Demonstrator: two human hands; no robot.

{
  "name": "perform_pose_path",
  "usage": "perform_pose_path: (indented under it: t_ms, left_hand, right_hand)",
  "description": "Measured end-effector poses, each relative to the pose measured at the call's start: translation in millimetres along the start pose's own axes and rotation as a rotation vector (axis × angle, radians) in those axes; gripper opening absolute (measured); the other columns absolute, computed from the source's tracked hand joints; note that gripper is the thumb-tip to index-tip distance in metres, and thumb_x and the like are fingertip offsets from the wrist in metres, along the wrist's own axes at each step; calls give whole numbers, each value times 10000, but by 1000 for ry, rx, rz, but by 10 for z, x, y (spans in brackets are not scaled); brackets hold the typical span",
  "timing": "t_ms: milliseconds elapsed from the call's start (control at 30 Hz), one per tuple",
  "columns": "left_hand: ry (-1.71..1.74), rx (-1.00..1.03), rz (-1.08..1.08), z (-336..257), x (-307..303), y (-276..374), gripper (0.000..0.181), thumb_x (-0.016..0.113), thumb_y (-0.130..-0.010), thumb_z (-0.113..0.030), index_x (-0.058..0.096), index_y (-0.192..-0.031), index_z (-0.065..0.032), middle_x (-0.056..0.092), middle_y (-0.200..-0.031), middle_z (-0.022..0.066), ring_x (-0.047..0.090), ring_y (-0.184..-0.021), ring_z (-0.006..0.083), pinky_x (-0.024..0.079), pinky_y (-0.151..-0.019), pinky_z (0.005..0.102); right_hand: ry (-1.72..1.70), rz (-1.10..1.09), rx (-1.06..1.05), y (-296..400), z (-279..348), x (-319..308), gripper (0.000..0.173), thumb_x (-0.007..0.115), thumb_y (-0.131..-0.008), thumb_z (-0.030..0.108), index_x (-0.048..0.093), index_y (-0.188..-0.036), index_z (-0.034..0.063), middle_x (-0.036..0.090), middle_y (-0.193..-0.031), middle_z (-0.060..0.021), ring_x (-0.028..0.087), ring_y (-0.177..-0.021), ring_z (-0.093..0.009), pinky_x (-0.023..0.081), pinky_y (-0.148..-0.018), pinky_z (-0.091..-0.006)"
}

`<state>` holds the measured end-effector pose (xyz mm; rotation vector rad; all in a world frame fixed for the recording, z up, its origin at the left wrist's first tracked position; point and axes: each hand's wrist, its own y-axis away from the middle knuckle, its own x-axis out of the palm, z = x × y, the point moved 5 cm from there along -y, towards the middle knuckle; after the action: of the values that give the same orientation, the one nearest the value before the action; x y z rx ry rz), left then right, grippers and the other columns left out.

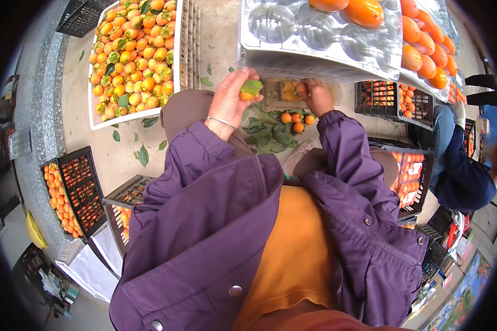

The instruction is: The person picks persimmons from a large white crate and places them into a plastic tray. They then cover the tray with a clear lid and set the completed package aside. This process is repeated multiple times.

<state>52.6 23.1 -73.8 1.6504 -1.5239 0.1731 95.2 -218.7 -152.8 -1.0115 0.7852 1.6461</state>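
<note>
My left hand (234,93) holds an orange persimmon (248,96) whose green calyx faces up. Between the fingers of my right hand (319,98) is a small orange fruit (301,89), partly covered, apparently another persimmon. It is beside a yellowish-brown block (289,92) lying on a low brown base. Below the hands, several loose persimmons (297,119) rest beside a heap of green leaves (273,134). In front of me, a clear plastic tray (269,39) with moulded hollows carries a few large persimmons (364,12) at its far side.
A white crate (187,53) full of persimmons stands at the left. More filled trays (428,49) are at the upper right. Black crates (80,188) of fruit flank me on both sides. At the right sits another person (464,165) in dark clothing. Leaves (143,156) litter the floor.
</note>
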Motion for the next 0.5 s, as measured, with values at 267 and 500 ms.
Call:
perform_pose_path:
  t_ms: [267, 500]
  left_hand:
    - [-68, 43, 137, 57, 73, -82, 308, 558, -859, -37, 517, -1164, -25, 557, -1068, 90, 575, -967, 201, 493, -866, 378]
    - [-63, 27, 200, 38, 190, 46, 476, 510, -849, 28, 373, -1304, -10, 542, -1145, 169, 588, -1033, 293, 508, -860, 366]
  right_hand:
    - [435, 60, -68, -134, -37, 670, 201, 505, -789, 72, 591, -961, 13, 575, -999, -174, 571, -941, -340, 500, -792, -391]
    - [-100, -74, -279, 494, 960, -1553, 275, 666, -744, 48, 587, -1008, 36, 565, -985, -129, 550, -919, -336, 464, -760, -393]
